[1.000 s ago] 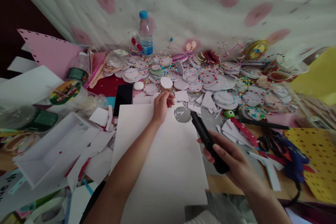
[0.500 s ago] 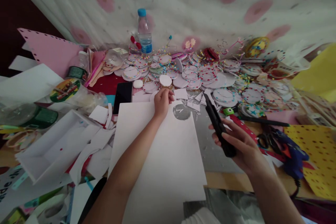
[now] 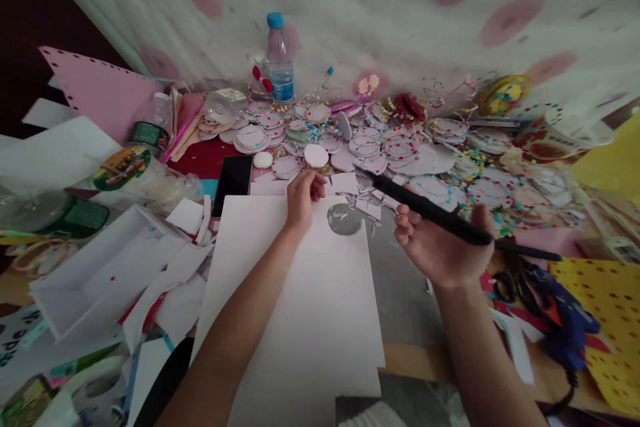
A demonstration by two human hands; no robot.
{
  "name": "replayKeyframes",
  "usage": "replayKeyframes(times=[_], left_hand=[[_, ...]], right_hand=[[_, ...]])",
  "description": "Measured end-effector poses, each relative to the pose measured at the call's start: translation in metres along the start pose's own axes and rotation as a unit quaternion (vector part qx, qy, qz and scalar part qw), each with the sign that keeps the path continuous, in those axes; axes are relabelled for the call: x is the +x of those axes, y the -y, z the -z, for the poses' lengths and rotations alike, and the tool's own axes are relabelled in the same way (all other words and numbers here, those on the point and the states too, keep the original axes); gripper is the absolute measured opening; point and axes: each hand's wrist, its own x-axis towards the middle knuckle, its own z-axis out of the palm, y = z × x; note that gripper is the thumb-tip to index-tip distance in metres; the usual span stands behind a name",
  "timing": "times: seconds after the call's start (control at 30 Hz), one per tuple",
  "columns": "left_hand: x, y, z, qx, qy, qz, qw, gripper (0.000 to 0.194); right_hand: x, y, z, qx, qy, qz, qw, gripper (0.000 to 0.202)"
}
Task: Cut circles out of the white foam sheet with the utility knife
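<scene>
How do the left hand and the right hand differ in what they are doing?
The left hand rests palm down on the far edge of the white sheet; the right hand is raised, palm up. The left hand holds no tool; the right hand grips a black tool. Both are bare.

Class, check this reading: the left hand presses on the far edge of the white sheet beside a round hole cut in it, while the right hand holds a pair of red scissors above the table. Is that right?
Not quite. The head view shows the right hand holding a long black tool, not red scissors. The rest stands: the left hand presses the far edge of the white sheet, beside the round hole.
</scene>
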Motion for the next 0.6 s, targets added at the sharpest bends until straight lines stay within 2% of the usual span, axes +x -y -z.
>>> replayKeyframes(times=[0.07, 0.17, 0.27, 0.4, 0.43, 0.53, 0.6], left_hand=[[0.002, -0.001, 0.000, -0.009, -0.003, 0.010, 1.000, 0.028], [0.004, -0.003, -0.002, -0.023, -0.011, 0.030, 0.999, 0.027], [0.007, -0.006, -0.003, -0.060, -0.022, 0.058, 0.996, 0.024], [0.009, -0.009, -0.003, -0.111, -0.028, 0.091, 0.989, 0.024], [0.009, -0.010, -0.003, -0.117, -0.029, 0.096, 0.988, 0.025], [0.010, -0.011, -0.003, -0.114, -0.033, 0.104, 0.987, 0.027], [0.010, -0.012, -0.004, -0.108, -0.036, 0.110, 0.987, 0.029]], right_hand=[[0.000, -0.005, 0.005, 0.020, 0.021, -0.002, 1.000, 0.076], [0.003, -0.014, 0.007, 0.041, 0.045, 0.026, 0.998, 0.053], [0.010, -0.026, 0.002, 0.054, 0.007, 0.050, 0.997, 0.033], [0.014, -0.036, -0.004, -0.016, -0.017, 0.045, 0.999, 0.020], [0.014, -0.037, -0.004, -0.033, -0.012, 0.033, 0.999, 0.020], [0.014, -0.036, -0.005, -0.058, 0.008, -0.029, 0.998, 0.041], [0.015, -0.035, -0.005, -0.062, 0.010, -0.057, 0.996, 0.045]])
